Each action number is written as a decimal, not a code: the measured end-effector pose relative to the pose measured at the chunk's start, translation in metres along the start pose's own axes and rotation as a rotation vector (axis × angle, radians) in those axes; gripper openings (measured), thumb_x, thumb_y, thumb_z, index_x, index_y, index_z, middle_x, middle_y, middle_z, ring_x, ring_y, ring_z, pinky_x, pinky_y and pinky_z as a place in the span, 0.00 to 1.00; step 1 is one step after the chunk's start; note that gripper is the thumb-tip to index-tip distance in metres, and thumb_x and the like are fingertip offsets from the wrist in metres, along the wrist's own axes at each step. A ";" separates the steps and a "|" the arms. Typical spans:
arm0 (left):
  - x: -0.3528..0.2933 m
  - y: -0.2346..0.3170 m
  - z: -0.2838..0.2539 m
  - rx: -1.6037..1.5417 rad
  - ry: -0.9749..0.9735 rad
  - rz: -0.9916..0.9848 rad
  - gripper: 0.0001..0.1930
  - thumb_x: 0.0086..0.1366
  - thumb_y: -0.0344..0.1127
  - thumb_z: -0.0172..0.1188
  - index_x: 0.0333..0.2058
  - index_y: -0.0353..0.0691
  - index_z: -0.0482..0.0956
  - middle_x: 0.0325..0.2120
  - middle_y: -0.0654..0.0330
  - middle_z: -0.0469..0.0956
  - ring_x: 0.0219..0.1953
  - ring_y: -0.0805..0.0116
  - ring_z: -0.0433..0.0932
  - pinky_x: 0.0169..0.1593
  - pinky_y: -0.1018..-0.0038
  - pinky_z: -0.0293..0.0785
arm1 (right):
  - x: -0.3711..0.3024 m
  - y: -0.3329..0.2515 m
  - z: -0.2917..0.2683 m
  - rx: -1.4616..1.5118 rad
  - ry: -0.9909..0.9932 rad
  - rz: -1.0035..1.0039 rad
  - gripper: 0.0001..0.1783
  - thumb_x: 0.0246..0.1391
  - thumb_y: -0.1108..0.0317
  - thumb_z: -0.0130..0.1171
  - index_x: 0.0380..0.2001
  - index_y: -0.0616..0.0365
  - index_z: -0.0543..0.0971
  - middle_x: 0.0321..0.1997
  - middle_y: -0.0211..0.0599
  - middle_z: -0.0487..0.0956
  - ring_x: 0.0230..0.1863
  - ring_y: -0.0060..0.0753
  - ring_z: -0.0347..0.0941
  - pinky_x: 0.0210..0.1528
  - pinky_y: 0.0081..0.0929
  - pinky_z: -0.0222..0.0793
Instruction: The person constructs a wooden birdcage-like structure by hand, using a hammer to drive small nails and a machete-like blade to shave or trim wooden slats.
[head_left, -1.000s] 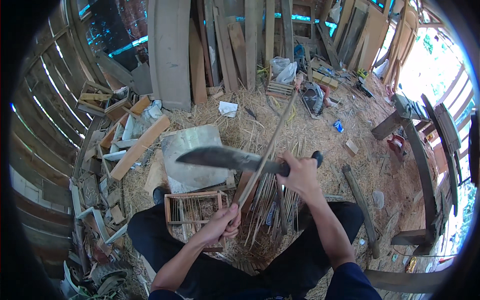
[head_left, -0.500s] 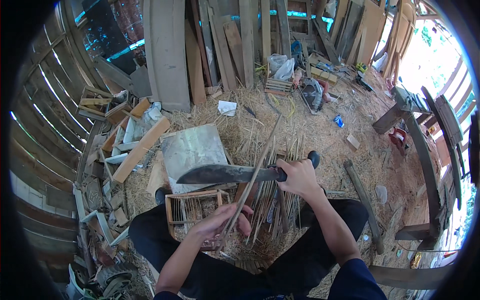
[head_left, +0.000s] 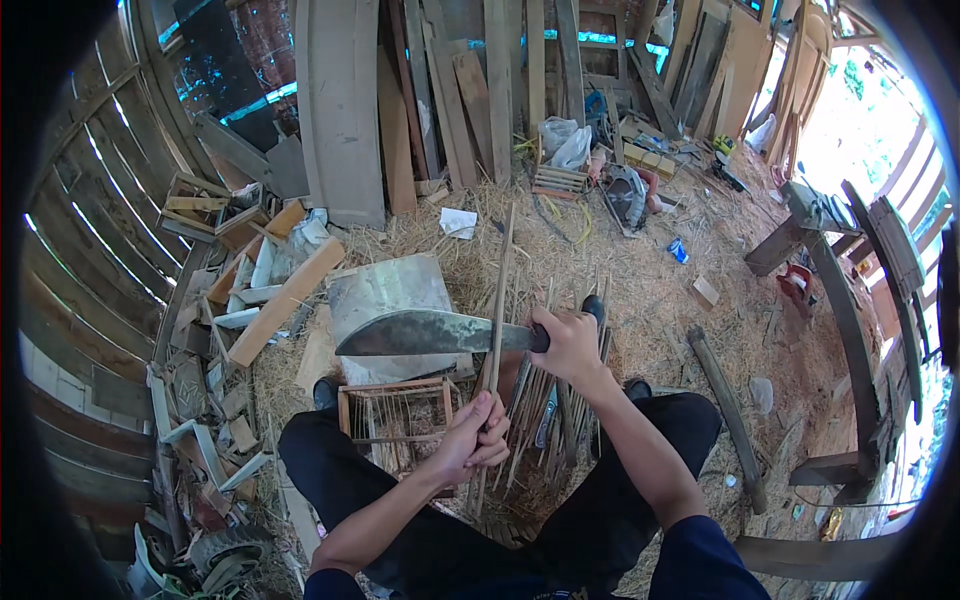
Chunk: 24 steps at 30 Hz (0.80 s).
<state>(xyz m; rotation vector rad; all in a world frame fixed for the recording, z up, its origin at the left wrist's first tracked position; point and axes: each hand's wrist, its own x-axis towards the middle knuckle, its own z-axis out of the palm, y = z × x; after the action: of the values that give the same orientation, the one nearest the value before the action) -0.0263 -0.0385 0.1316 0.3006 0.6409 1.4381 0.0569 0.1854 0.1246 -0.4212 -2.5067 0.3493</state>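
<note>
My right hand (head_left: 568, 346) grips the dark handle of a machete (head_left: 425, 333), whose broad blade points left. Closed around a thin bamboo strip (head_left: 503, 270), my left hand (head_left: 476, 432) sits lower and left of the handle. The strip stands nearly upright in view and crosses the blade close to the handle; whether the edge touches it I cannot tell. Between my legs lies a bundle of thin sticks (head_left: 530, 420). Left of it stands a small wooden frame cage (head_left: 395, 437) with thin bars.
A pale square board (head_left: 390, 290) lies ahead on shavings. Wood scraps (head_left: 285, 300) are heaped at left. Planks (head_left: 455, 100) lean on the back wall. A circular saw (head_left: 625, 195) sits far right of centre. A dark pole (head_left: 725, 415) and a wooden bench frame (head_left: 845, 330) are at right.
My left hand has closed around the strip and moved slightly right. The strip has swung more upright, and the machete has shifted a little left with my right hand.
</note>
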 end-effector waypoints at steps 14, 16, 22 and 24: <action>0.011 -0.005 0.000 -0.086 0.188 0.129 0.21 0.78 0.56 0.37 0.33 0.46 0.61 0.15 0.69 0.52 0.08 0.79 0.46 0.16 0.78 0.46 | 0.004 -0.005 0.058 0.043 0.120 0.050 0.20 0.32 0.67 0.68 0.32 0.51 0.72 0.22 0.36 0.78 0.24 0.45 0.78 0.28 0.41 0.72; 0.010 0.002 -0.008 -0.023 0.191 0.120 0.21 0.78 0.56 0.36 0.33 0.46 0.61 0.15 0.69 0.52 0.08 0.79 0.47 0.16 0.78 0.47 | 0.004 -0.009 0.054 0.031 0.090 0.074 0.20 0.32 0.66 0.67 0.33 0.50 0.73 0.22 0.36 0.78 0.25 0.45 0.79 0.28 0.41 0.72; 0.000 0.026 -0.016 0.122 0.052 0.050 0.23 0.78 0.55 0.35 0.31 0.44 0.63 0.15 0.69 0.53 0.08 0.80 0.48 0.16 0.78 0.47 | 0.009 -0.016 0.013 -0.042 -0.019 0.103 0.18 0.36 0.65 0.65 0.35 0.47 0.74 0.23 0.35 0.80 0.25 0.44 0.80 0.26 0.41 0.72; -0.004 0.026 -0.012 0.111 0.035 -0.010 0.23 0.78 0.55 0.35 0.31 0.44 0.63 0.15 0.69 0.53 0.08 0.81 0.48 0.16 0.78 0.46 | 0.006 -0.010 -0.003 -0.071 -0.024 0.043 0.17 0.36 0.63 0.67 0.34 0.46 0.75 0.21 0.33 0.79 0.24 0.42 0.79 0.27 0.40 0.71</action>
<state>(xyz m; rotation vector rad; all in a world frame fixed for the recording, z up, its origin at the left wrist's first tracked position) -0.0544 -0.0411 0.1377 0.3592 0.7516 1.4032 0.0520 0.1788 0.1332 -0.5030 -2.5422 0.2847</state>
